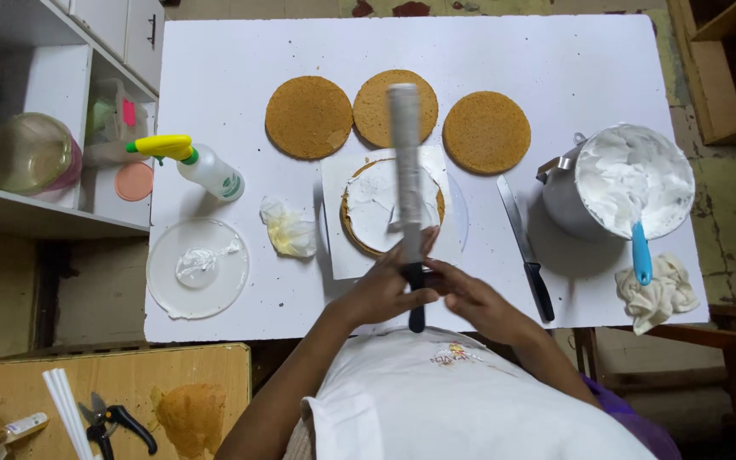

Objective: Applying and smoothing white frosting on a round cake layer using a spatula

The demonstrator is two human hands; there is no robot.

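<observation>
My left hand (382, 291) and my right hand (468, 298) both close on the black handle of a long palette knife (405, 162). Its blade, coated in white cream, points away from me above a round cake layer (390, 204). That layer is partly covered with white cream and sits on a white square board (340, 226). Three bare brown cake layers (308, 117) (374, 106) (486, 131) lie in a row behind it.
A metal pot of white cream (632, 179) with a blue-handled spatula (641, 253) stands at the right, a crumpled cloth (658, 294) below it. A black-handled knife (526, 247) lies right of the board. At the left are a spray bottle (198, 163), a crumpled plastic wrap (287, 228) and a clear round plate (198, 268).
</observation>
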